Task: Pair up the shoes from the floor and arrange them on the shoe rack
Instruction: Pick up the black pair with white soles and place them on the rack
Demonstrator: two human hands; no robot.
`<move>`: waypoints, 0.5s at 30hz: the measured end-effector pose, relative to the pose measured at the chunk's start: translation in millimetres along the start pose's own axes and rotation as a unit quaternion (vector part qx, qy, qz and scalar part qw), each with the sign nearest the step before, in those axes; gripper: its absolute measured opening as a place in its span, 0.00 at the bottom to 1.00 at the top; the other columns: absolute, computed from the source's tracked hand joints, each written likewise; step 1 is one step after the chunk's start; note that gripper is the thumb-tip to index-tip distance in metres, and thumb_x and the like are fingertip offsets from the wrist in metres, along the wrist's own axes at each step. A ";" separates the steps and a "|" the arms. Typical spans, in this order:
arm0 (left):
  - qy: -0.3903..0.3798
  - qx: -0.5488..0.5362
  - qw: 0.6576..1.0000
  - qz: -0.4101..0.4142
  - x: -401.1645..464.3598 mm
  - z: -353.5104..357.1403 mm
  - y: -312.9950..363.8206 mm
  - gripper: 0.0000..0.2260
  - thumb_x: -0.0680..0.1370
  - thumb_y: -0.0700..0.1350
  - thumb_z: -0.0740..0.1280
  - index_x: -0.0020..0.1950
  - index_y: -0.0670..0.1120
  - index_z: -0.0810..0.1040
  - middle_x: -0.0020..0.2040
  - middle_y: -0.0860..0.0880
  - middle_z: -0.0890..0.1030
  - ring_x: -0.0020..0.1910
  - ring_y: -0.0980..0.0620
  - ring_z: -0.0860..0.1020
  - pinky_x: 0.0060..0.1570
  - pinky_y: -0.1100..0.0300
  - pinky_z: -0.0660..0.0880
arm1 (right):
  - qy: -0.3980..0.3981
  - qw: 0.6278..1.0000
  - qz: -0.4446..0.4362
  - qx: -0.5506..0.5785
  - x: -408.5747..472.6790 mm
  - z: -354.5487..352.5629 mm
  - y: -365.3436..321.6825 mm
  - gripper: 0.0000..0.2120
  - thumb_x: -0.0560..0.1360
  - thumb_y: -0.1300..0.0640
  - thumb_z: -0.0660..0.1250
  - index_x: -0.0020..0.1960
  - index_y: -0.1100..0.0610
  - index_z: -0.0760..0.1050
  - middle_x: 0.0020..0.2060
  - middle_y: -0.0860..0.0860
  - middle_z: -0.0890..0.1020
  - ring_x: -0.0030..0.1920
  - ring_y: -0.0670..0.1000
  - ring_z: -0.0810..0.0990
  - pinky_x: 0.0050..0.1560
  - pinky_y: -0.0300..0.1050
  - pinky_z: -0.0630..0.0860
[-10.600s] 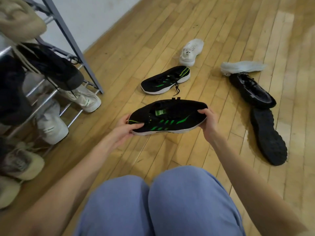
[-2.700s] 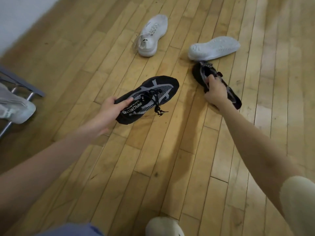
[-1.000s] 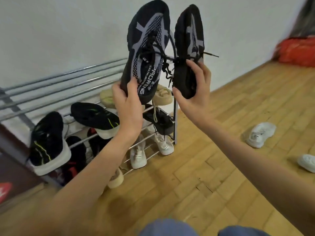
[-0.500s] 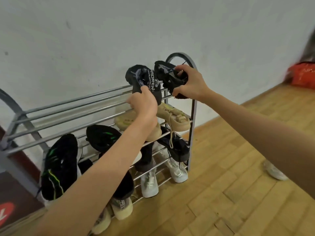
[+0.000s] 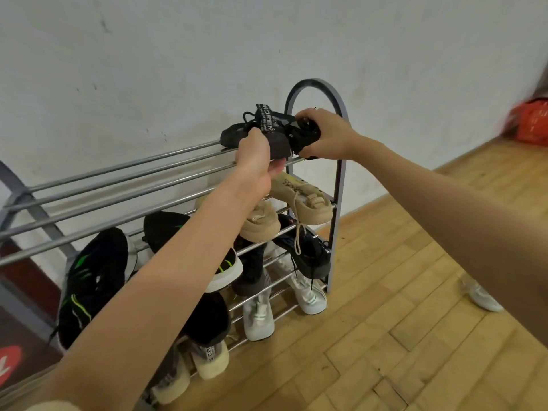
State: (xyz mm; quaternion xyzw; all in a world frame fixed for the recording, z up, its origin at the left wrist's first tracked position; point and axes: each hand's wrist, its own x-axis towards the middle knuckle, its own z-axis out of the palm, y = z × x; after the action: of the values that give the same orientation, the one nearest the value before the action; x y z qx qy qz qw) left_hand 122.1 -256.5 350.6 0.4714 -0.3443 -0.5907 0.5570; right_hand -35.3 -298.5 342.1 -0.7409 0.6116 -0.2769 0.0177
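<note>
Black shoe pair (image 5: 267, 132) being set on top tier of shoe rack (image 5: 338, 185), right end, against arch. Left hand (image 5: 255, 155) curled round left shoe heel; right hand (image 5: 326, 134) gripping right shoe. Judgement: soles to be seated flat across rails, toes aligned, laces tucked, before release. White shoe (image 5: 483, 296) noted on floor.

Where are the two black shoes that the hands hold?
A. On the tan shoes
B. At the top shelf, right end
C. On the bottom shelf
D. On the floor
B: both hands, left and right, hold the black shoes on the top shelf bars, at its right end.
</note>
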 end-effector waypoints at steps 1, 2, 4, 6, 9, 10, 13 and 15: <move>-0.016 0.008 1.000 -0.008 -1.8 -1.6 -1.4 0.08 0.82 0.46 0.55 0.46 0.45 0.69 0.47 0.42 0.76 0.47 0.42 0.78 0.50 0.49 0.78 | 0.017 1.000 -0.004 -0.020 -3.0 1.4 -0.7 0.33 0.66 0.54 0.72 0.70 0.51 0.66 0.61 0.54 0.75 0.62 0.57 0.72 0.68 0.56 0.65; -0.023 0.024 0.999 -0.009 -3.7 -3.6 -3.1 0.08 0.82 0.47 0.55 0.45 0.46 0.69 0.46 0.42 0.76 0.45 0.42 0.79 0.48 0.50 0.77 | 0.035 0.999 -0.012 -0.034 -7.1 3.4 -1.4 0.34 0.67 0.54 0.71 0.72 0.52 0.65 0.63 0.55 0.74 0.65 0.58 0.71 0.69 0.56 0.63; -0.022 0.054 0.998 0.001 -7.6 -9.6 -5.0 0.08 0.82 0.47 0.55 0.48 0.46 0.70 0.47 0.43 0.76 0.42 0.46 0.77 0.42 0.55 0.76 | 0.066 0.997 -0.026 -0.035 -17.2 9.9 -1.1 0.36 0.69 0.55 0.70 0.74 0.53 0.61 0.67 0.57 0.71 0.68 0.59 0.68 0.69 0.56 0.62; -0.017 0.068 0.997 0.013 -11.8 -15.8 -3.8 0.05 0.81 0.45 0.56 0.48 0.47 0.70 0.49 0.44 0.74 0.39 0.50 0.74 0.38 0.59 0.75 | 0.093 0.995 -0.036 -0.021 -30.5 16.6 2.8 0.36 0.70 0.55 0.69 0.75 0.54 0.59 0.69 0.58 0.68 0.69 0.60 0.67 0.70 0.58 0.64; -0.020 0.067 0.997 0.018 -20.5 -21.6 -5.4 0.03 0.79 0.43 0.60 0.52 0.46 0.71 0.52 0.44 0.73 0.40 0.52 0.73 0.38 0.61 0.74 | 0.134 0.990 -0.043 -0.002 -54.4 25.0 10.7 0.36 0.70 0.58 0.67 0.76 0.56 0.58 0.70 0.59 0.65 0.69 0.61 0.66 0.69 0.58 0.65; -0.024 0.071 0.997 0.022 -24.8 -22.6 -8.9 0.06 0.79 0.43 0.61 0.55 0.45 0.71 0.53 0.44 0.74 0.42 0.51 0.73 0.39 0.61 0.74 | 0.148 0.988 -0.037 0.003 -63.3 28.5 13.2 0.35 0.71 0.59 0.67 0.75 0.56 0.59 0.71 0.59 0.64 0.69 0.61 0.65 0.70 0.57 0.64; 0.027 0.133 0.988 0.074 -35.1 -24.5 -31.0 0.17 0.75 0.45 0.64 0.62 0.43 0.71 0.60 0.45 0.70 0.47 0.50 0.73 0.37 0.60 0.71 | 0.172 0.985 -0.006 0.006 -91.7 42.7 22.2 0.33 0.71 0.62 0.67 0.74 0.59 0.60 0.70 0.59 0.64 0.70 0.59 0.64 0.70 0.53 0.62; 0.097 0.168 0.968 0.157 -45.0 -29.1 -54.2 0.16 0.74 0.43 0.65 0.60 0.44 0.70 0.60 0.46 0.66 0.49 0.51 0.72 0.39 0.60 0.69 | 0.170 0.985 0.014 0.012 -112.6 53.5 31.3 0.32 0.72 0.63 0.67 0.73 0.60 0.60 0.70 0.59 0.64 0.70 0.59 0.63 0.71 0.52 0.62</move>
State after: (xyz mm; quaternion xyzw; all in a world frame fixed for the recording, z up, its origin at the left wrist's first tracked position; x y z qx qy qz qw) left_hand 128.5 -201.0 298.7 0.5535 -0.4529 -0.3808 0.5861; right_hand -51.3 -219.9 241.6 -0.6743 0.6124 -0.4061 -0.0736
